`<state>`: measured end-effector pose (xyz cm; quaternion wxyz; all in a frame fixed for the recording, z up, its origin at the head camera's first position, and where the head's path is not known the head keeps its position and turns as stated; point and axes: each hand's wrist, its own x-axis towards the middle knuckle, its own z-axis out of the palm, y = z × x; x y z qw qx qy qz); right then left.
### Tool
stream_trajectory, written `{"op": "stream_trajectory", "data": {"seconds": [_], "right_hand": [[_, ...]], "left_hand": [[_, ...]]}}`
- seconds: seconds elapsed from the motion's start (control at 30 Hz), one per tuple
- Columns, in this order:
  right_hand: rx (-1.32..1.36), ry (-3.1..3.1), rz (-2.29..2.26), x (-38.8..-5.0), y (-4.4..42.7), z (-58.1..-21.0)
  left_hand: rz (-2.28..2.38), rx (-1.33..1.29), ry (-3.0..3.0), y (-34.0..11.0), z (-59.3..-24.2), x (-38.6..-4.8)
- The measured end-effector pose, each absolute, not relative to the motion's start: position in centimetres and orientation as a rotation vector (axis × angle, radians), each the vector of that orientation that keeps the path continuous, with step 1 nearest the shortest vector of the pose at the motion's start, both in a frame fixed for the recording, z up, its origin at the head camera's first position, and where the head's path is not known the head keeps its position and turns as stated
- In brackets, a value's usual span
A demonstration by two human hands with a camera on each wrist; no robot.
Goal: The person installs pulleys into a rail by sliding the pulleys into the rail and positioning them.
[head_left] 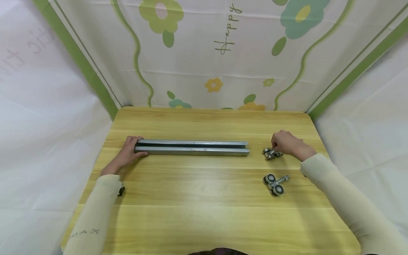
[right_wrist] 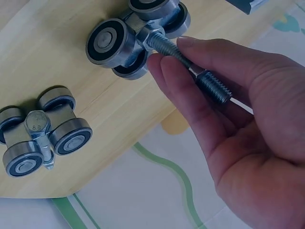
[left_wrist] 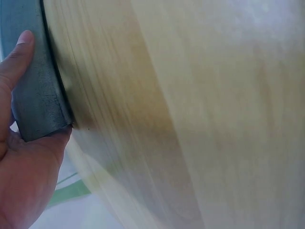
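Observation:
A long steel C-shaped rail [head_left: 191, 152] lies across the table with its slot facing up. My left hand [head_left: 128, 151] grips its left end, the thumb [left_wrist: 20, 56] along the near side in the left wrist view. To the right of the rail, my right hand [head_left: 288, 143] pinches the threaded bolt [right_wrist: 164, 46] of a four-wheeled roller trolley [right_wrist: 110, 43] between thumb and fingertips. That trolley is at or just above the tabletop; I cannot tell which. A second roller trolley [head_left: 273, 185] lies nearer to me, its bolt pointing right.
The wooden table [head_left: 191, 216] has rounded corners. A white flowered cloth [head_left: 191, 63] hangs behind its far edge, and plain white cloth [head_left: 41, 141] hangs at both sides. One end of the rail [right_wrist: 248, 4] shows at the top of the right wrist view.

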<state>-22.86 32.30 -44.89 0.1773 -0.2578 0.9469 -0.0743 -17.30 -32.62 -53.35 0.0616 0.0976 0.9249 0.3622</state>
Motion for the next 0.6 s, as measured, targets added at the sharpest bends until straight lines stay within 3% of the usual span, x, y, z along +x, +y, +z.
{"op": "stream_trajectory", "data": {"seconds": [0.6], "right_hand": [[-0.772, 2.706, -0.166, -22.3, 31.89, -44.87]], "left_hand": [[1.114, 0.274, 2.789, -32.6, -53.3, -17.33]]}}
